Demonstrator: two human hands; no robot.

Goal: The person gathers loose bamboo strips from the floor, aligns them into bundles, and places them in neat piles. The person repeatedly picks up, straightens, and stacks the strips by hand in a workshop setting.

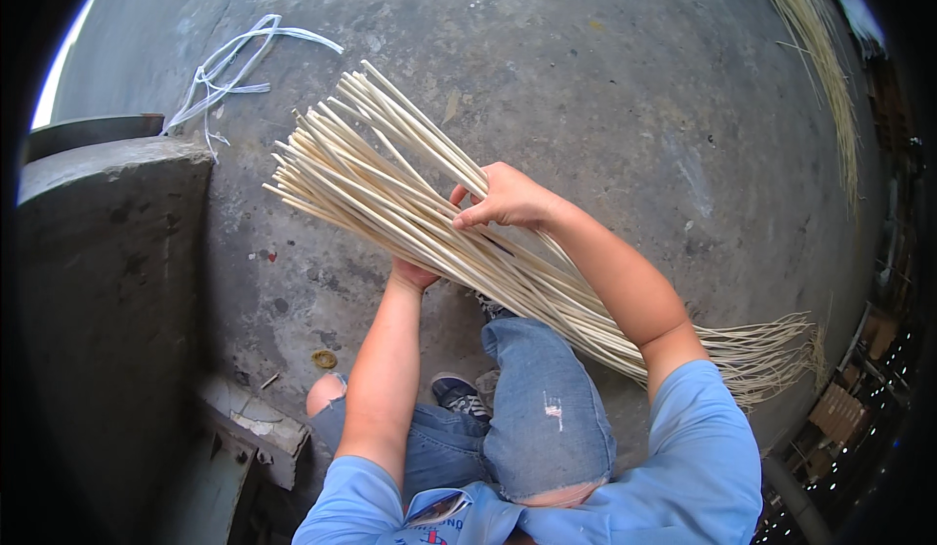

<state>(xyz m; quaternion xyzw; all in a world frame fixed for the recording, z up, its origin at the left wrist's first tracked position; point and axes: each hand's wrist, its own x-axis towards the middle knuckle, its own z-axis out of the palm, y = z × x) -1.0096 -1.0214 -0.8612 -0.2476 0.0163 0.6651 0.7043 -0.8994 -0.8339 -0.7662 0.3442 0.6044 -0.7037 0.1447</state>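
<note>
A thick bundle of pale rattan canes (390,189) slants across in front of me, its cut ends fanned toward the upper left and its thin, wavy tails over my knee to the lower right. From beneath, my left hand (414,272) supports the bundle, its fingers mostly hidden under the canes. On top, my right hand (500,199) has its fingers closed round a few canes that stand a little apart from the rest, with its thumb against the main bundle.
White plastic strapping (234,67) lies loose on the concrete floor (625,86) at the upper left. A concrete block (107,252) stands on the left. More long strands (815,47) lie at the upper right. A small yellowish ring (324,360) is near my knee.
</note>
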